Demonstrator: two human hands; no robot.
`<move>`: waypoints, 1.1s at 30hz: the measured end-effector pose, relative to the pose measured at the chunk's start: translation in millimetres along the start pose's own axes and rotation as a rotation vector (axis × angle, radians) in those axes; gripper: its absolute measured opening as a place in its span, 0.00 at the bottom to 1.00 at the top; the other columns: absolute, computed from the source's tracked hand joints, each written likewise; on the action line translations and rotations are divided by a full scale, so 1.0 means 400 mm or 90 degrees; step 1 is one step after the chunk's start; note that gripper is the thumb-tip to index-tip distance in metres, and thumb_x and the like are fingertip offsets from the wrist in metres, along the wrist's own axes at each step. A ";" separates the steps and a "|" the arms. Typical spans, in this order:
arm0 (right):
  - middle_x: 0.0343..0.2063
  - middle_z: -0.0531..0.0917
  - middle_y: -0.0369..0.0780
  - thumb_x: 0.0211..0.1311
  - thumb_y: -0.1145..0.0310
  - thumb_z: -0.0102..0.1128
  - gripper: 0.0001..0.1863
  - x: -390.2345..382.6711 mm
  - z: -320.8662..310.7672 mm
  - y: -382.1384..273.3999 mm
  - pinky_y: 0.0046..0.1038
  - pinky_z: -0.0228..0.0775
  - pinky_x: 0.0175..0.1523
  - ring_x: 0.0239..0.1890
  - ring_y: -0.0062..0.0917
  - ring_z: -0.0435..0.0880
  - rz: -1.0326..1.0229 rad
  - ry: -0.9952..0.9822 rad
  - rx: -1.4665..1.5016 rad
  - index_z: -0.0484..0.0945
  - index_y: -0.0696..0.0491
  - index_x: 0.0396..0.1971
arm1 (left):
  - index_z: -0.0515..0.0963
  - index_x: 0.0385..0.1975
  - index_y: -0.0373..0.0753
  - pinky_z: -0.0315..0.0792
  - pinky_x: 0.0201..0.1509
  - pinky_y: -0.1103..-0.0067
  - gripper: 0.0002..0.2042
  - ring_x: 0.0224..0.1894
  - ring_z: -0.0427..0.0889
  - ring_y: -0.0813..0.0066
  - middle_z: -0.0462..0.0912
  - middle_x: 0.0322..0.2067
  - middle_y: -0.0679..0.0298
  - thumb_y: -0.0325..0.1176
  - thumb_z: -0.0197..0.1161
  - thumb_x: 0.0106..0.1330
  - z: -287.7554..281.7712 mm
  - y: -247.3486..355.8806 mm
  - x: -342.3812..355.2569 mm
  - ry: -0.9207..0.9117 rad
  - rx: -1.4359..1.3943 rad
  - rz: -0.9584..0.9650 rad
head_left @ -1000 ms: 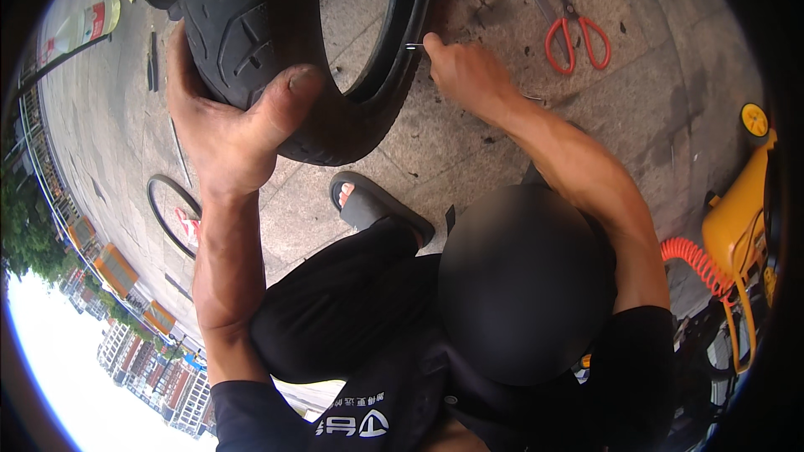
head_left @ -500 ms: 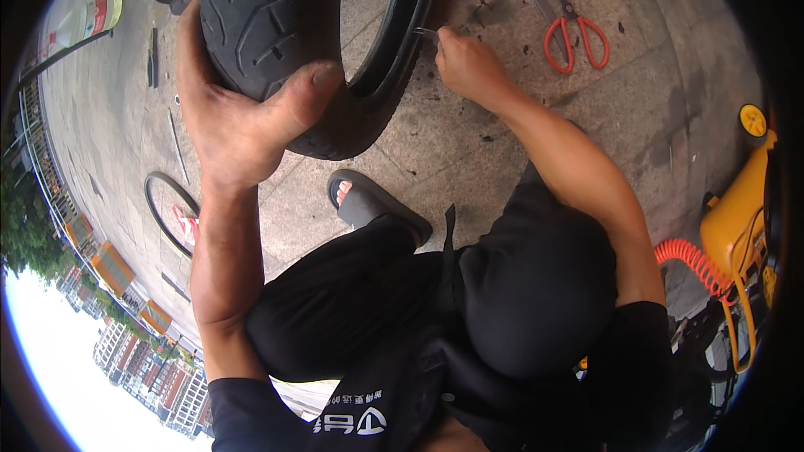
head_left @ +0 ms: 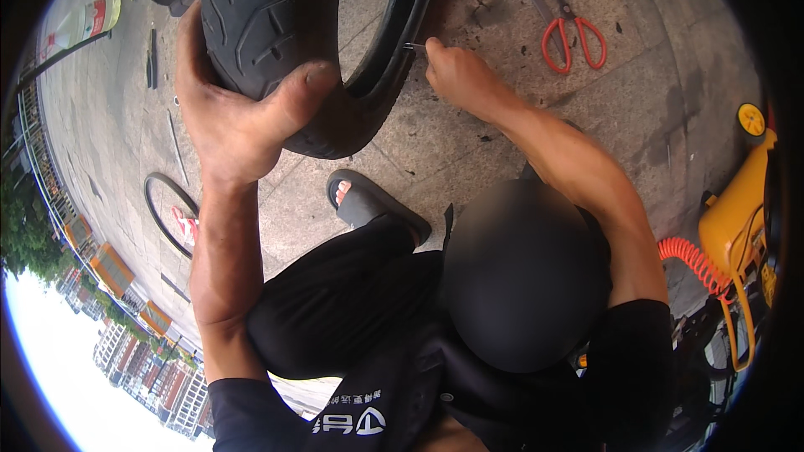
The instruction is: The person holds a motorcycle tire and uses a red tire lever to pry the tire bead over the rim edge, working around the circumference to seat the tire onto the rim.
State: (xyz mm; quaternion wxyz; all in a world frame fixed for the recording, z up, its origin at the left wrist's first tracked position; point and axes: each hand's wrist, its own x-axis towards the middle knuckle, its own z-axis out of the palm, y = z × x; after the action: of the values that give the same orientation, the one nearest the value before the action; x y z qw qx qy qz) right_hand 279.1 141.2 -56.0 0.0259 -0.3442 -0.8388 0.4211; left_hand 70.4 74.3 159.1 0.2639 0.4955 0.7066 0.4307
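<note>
One left hand (head_left: 234, 132), spread wide, grips a black rubber tyre (head_left: 255, 29); the right hand (head_left: 471, 82) pinches a slim silver metal tool (head_left: 415, 47). Tyre-edge work seems underway; next, likely steady bracing.

There is one left hand (head_left: 234, 130), one right hand (head_left: 465, 79), one wide treaded tire (head_left: 251, 21), one slim metal tool (head_left: 416, 47), one pair of red-handled scissors (head_left: 568, 14), one clear bottle (head_left: 89, 22), one dark sandal (head_left: 377, 206), one coiled orange hose (head_left: 697, 264), and one yellow machine (head_left: 737, 205) with one small wheel (head_left: 751, 120).
</note>
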 end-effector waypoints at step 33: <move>0.32 0.82 0.60 0.62 0.69 0.49 0.12 0.201 -0.132 0.131 0.54 0.73 0.43 0.38 0.56 0.82 0.091 0.213 -0.135 0.70 0.62 0.40 | 0.55 0.63 0.28 0.74 0.55 0.70 0.54 0.50 0.78 0.61 0.73 0.49 0.50 0.49 0.81 0.40 0.053 -0.055 -0.055 0.034 -0.031 0.038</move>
State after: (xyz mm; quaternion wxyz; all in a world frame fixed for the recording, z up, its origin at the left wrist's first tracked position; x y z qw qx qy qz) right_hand 264.5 247.1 -79.6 0.0983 -0.4690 -0.8358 0.2680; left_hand 85.1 58.1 128.6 0.2438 0.4980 0.6879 0.4683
